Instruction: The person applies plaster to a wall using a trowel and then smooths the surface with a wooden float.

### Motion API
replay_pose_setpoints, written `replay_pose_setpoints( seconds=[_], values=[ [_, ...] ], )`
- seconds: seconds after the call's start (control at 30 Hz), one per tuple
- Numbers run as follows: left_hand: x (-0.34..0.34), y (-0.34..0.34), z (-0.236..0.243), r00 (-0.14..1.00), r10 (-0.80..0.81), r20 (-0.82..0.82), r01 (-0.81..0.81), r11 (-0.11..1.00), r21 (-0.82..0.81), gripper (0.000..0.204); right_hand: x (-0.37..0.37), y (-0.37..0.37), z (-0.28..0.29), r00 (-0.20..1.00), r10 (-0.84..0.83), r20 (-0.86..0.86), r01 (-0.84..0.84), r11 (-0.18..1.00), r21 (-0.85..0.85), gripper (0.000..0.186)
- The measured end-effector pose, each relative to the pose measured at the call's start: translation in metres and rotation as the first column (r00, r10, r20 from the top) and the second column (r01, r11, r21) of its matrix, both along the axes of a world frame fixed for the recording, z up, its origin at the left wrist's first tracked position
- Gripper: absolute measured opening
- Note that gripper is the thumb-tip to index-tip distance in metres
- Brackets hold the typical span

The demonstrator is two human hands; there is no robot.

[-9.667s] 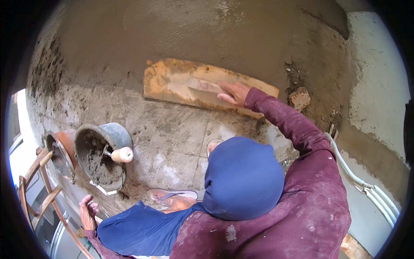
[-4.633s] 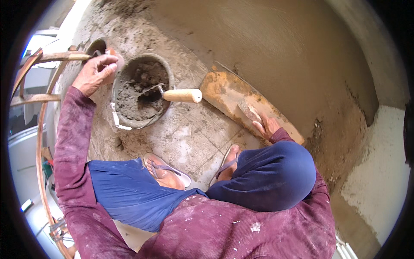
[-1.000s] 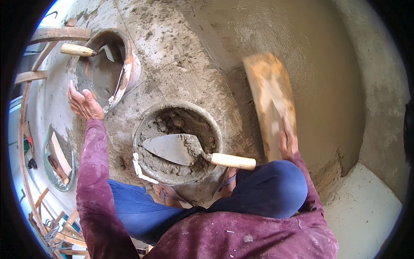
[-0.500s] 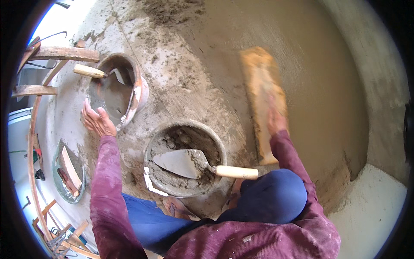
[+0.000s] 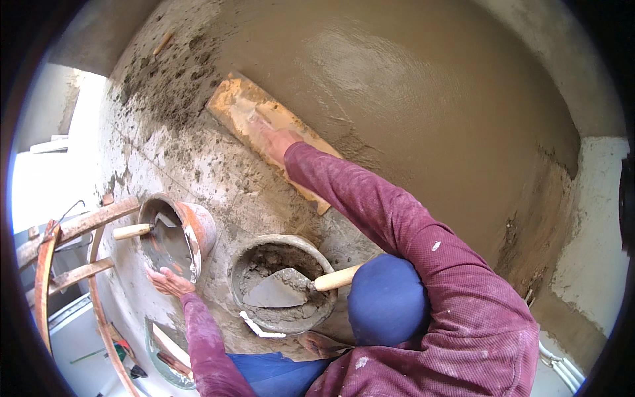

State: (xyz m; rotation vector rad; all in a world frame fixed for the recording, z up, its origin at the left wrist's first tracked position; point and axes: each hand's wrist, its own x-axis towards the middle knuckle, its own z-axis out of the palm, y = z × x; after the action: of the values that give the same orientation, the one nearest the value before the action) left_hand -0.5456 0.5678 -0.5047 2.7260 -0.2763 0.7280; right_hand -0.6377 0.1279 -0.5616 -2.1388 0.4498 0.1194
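A long, mortar-smeared plastering float (image 5: 301,126) lies slantwise at the edge of the smooth wet mortar (image 5: 423,112). My right hand (image 5: 272,140) grips it near its middle, the arm stretched forward across the mortar; the fingers are somewhat blurred. My left hand (image 5: 170,282) is open, fingers spread, beside the rim of an orange-grey bucket (image 5: 202,223) of murky water. A tool with a wooden handle (image 5: 132,231) rests over that bucket's edge. Before my knee, a round tub (image 5: 239,264) of mortar holds a trowel (image 5: 281,289), its pale handle sticking out rightward.
Rough clumps of mortar (image 5: 165,92) litter the floor at the far left, with a small wooden piece (image 5: 163,43) nearby. Curved wooden bars (image 5: 86,225) stand at left. A shallow basin (image 5: 173,360) with wooden pieces lies lower left. A low wall (image 5: 575,73) bounds the right.
My right hand has swept the float leftward and away from me, turning it from upright to slanted. My head view has shifted, and the left hand stays open by the bucket.
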Motion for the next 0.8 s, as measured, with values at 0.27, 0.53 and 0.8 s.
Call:
replay_pose_setpoints(
  seconds=[0.27,0.53,0.8],
  values=[
    [-0.001,-0.002,0.004,0.994,0.091,-0.052,-0.089,0.995,0.039,0.072,-0.075,-0.114,-0.041,0.896,-0.442,0.035,0.433,0.854,-0.288,0.054],
    [0.000,-0.003,0.004,0.994,0.101,-0.028,-0.100,0.994,0.031,0.075,-0.082,-0.059,-0.022,0.942,-0.262,0.209,0.314,0.906,-0.285,0.054],
    [-0.010,-0.017,0.019,0.994,0.092,-0.054,-0.092,0.996,-0.003,0.075,0.024,-0.013,0.018,0.999,0.033,-0.022,-0.033,0.999,-0.015,0.060]
  ],
)
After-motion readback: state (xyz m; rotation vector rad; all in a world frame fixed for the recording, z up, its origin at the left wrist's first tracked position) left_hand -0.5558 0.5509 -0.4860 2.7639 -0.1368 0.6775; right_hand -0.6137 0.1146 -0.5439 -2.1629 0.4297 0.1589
